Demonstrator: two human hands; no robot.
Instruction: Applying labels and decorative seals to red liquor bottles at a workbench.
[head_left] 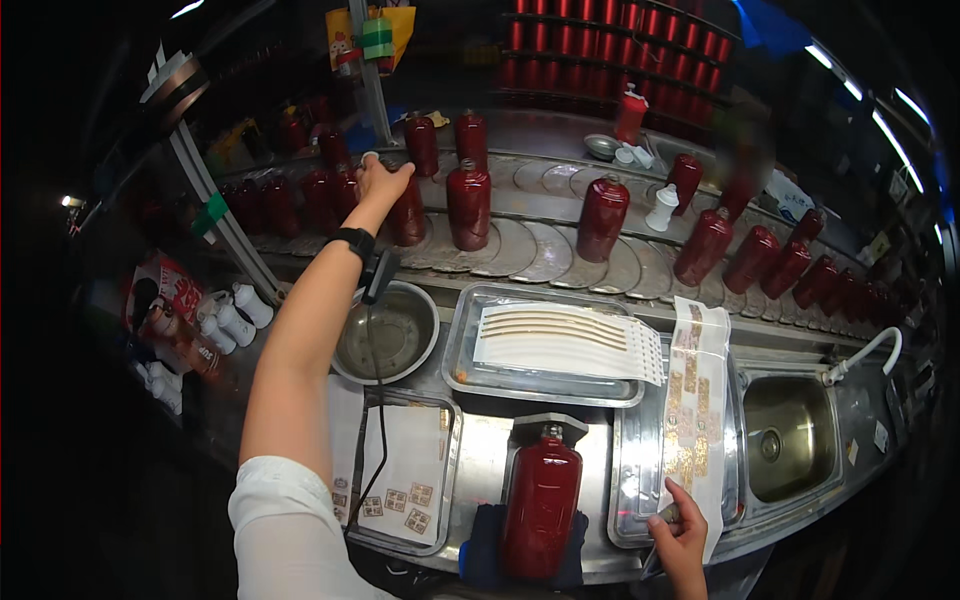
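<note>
My left hand (383,186) reaches far over to the conveyor, its fingers closed around the top of a dark red glass bottle (407,218) that stands upright there. Close to my body, another red bottle (543,505) lies with its neck pointing away, on a dark cloth (484,545) and a metal stand (560,425). To its right, my right hand (682,540) hovers near a strip of gold decals (690,400). Thumb and forefinger come together on a small greyish thing that I cannot make out.
Several red bottles (603,220) stand along the slatted conveyor (535,250). A steel bowl (425,345), a tray (460,370) with a white striped sheet (560,338), and a decal tray (452,490) surround the work spot. At right is a sink (790,440); a cable (383,430) hangs at left.
</note>
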